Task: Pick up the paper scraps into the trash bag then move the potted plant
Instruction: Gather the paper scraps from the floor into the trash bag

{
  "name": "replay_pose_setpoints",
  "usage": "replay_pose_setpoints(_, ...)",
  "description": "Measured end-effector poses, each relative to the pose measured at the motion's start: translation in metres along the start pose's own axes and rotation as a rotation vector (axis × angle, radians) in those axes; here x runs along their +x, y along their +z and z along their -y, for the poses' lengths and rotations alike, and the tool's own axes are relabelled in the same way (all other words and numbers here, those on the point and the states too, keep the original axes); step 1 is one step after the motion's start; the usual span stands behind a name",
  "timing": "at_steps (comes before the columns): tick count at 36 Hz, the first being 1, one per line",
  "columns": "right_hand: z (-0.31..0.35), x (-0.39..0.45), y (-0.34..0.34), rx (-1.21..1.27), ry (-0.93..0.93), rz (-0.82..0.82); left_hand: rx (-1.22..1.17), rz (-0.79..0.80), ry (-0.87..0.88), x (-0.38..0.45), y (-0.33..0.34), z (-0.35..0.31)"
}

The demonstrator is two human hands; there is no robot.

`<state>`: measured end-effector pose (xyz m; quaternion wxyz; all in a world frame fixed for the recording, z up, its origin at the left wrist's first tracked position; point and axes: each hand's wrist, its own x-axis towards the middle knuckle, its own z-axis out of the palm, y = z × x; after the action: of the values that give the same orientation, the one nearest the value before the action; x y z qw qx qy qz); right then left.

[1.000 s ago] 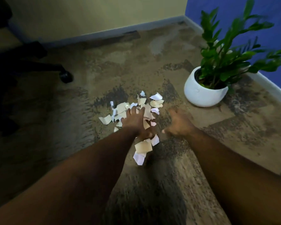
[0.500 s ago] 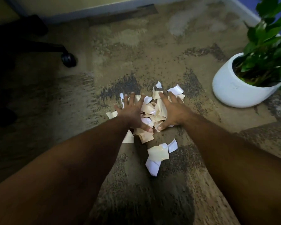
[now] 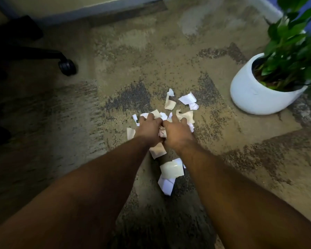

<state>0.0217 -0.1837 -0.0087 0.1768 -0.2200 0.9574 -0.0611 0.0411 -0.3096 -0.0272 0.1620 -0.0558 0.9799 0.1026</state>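
Torn white and cream paper scraps point(image 3: 171, 103) lie in a loose pile on the patterned carpet. My left hand point(image 3: 148, 127) and my right hand point(image 3: 177, 131) press together over the middle of the pile, fingers curled around a bunch of scraps squeezed between them. A few scraps stay beyond my fingertips, and larger pieces point(image 3: 171, 170) lie nearer to me between my forearms. The potted plant point(image 3: 255, 94), green leaves in a round white pot, stands on the carpet to the right. No trash bag is in view.
A black office chair's leg and caster point(image 3: 66, 66) reach in from the left. A wall with a grey baseboard point(image 3: 90, 9) runs along the far side, and a blue wall stands behind the plant at the right.
My hands have closed inward from a spread position and now touch, bunching the scraps between them. The camera has tipped down and moved closer.
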Motion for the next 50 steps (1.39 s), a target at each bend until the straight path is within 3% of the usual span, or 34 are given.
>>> replay_pose_setpoints(6,0.001,-0.019,0.004,0.028,-0.002,-0.089,0.144,-0.039,0.040,-0.012,0.006,-0.016)
replay_pose_setpoints(14,-0.015,-0.037,-0.017,0.251,0.065,-0.038,-0.211,-0.100,0.004,-0.037,-0.004,-0.039)
replay_pose_setpoints(27,-0.055,-0.085,-0.075,0.422,0.174,-0.168,-0.144,-0.194,0.119,-0.063,-0.063,-0.105)
replay_pose_setpoints(37,-0.117,-0.157,-0.132,0.384,0.309,-0.233,-0.144,-0.222,0.294,-0.085,-0.095,-0.197)
replay_pose_setpoints(50,-0.225,-0.293,-0.192,0.379,0.581,-0.435,-0.178,-0.254,0.626,-0.137,-0.121,-0.369)
